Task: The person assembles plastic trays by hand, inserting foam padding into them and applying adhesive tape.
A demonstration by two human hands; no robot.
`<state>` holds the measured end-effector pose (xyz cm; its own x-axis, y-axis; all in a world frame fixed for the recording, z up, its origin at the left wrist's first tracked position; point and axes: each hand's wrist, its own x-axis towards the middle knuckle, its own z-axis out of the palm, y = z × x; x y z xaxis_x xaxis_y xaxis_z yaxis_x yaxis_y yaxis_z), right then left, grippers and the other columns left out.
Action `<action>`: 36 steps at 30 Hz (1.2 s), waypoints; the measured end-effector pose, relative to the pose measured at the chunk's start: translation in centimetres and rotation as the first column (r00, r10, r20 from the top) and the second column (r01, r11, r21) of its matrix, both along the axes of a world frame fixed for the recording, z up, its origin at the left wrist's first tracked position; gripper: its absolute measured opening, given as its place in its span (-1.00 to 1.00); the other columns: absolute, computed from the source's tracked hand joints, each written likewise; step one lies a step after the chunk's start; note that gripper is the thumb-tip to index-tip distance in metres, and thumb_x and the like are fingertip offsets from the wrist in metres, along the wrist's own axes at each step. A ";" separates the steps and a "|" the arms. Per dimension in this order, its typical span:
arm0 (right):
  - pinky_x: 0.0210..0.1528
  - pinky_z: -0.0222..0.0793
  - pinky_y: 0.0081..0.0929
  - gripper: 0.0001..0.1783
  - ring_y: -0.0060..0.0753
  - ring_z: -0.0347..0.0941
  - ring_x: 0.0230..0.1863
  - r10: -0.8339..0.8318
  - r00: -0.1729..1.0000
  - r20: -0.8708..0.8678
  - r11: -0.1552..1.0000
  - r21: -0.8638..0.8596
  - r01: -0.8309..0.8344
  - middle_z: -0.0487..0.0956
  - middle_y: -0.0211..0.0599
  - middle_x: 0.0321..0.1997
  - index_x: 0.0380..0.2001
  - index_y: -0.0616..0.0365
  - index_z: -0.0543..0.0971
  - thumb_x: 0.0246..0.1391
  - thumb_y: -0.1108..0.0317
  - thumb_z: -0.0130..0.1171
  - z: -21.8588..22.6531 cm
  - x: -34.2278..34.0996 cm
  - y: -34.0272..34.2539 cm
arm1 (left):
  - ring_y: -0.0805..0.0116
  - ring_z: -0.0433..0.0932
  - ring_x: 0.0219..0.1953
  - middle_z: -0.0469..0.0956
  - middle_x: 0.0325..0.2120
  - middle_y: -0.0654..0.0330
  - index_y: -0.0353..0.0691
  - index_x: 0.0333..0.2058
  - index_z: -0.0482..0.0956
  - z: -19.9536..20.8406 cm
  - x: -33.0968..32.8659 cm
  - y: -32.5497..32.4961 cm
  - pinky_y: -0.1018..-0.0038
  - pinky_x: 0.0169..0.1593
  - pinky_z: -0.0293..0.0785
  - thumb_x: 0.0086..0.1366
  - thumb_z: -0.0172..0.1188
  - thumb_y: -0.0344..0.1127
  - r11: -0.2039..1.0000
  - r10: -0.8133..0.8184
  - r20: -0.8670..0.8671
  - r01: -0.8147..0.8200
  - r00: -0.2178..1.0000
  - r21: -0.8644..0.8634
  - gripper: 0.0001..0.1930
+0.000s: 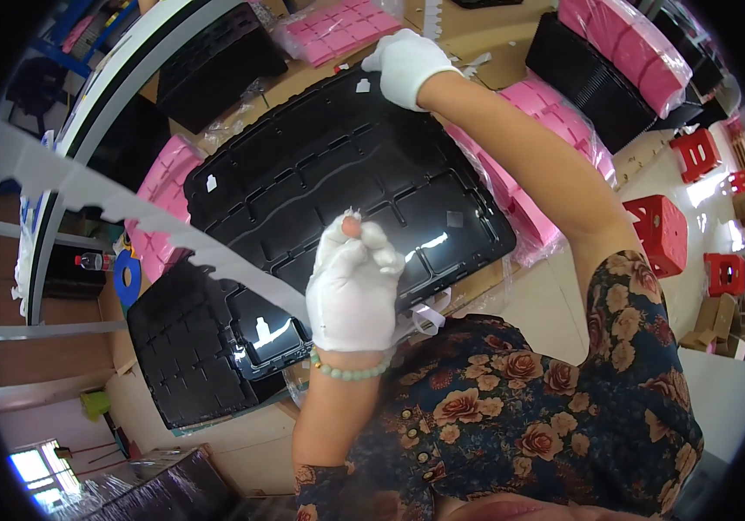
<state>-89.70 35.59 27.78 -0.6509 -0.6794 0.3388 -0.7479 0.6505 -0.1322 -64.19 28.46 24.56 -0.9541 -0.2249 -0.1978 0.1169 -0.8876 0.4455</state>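
A large glossy black plastic tray [303,187] with moulded ribs lies in front of me. Small white stickers [211,183] sit near its edges. My left hand [355,291], in a white glove with one bare fingertip poking out, is closed above the tray's near side. A long whitish strip with a notched edge [173,230] runs from it to the upper left. My right hand [412,69], also gloved, rests at the tray's far right corner beside another sticker. Its fingers are curled together; what lies under them is hidden.
Another black tray [186,347] lies at the left, partly under the first. Pink ribbed pieces in clear wrap [338,30] surround the work, with black bins [220,69] behind. A grey metal frame [51,330] stands left; red stools [659,234] stand right.
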 end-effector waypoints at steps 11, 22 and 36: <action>0.01 0.42 -0.30 -0.60 -0.10 0.49 -0.05 -0.070 0.994 0.078 0.997 0.028 0.068 0.59 -0.28 -0.16 -0.32 -0.14 0.74 -0.11 0.56 0.03 -1.2 -0.2 -1.5 | 0.41 0.37 -0.42 0.41 -0.39 0.21 -0.18 -0.19 0.43 2.0 4.5 -4.2 0.46 -0.26 0.33 0.22 -0.03 -0.56 0.955 0.295 -0.144 -0.297 0.945 0.009 -0.80; 0.07 0.41 -0.31 -0.60 -0.11 0.50 -0.04 -0.123 0.992 -0.040 0.980 0.154 0.128 0.60 -0.24 -0.13 -0.30 -0.09 0.74 -0.14 0.58 0.04 -1.3 -2.1 -2.4 | 0.36 0.42 -0.39 0.47 -0.37 0.18 -0.17 -0.20 0.44 1.6 5.1 -5.8 0.41 -0.24 0.36 0.20 0.00 -0.56 0.945 0.327 -0.192 -0.326 0.925 0.038 -0.79; -0.12 0.46 -0.18 -0.82 -0.07 0.54 -0.22 -0.076 0.946 -0.315 0.987 0.112 0.117 0.59 -0.06 -0.39 -0.61 0.14 0.63 -0.06 0.33 0.14 -1.7 0.5 -2.6 | 0.29 0.51 -0.25 0.51 -0.27 0.15 -0.19 -0.18 0.45 0.3 4.7 -5.5 0.34 -0.09 0.44 0.25 -0.01 -0.55 0.984 0.179 -0.261 -0.168 0.949 0.065 -0.80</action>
<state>-89.20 32.98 26.05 -0.5924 -0.6693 0.4484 -0.6715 0.7177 0.1841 -59.50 22.97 24.82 -0.9205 -0.3883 0.0441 0.3792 -0.8602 0.3410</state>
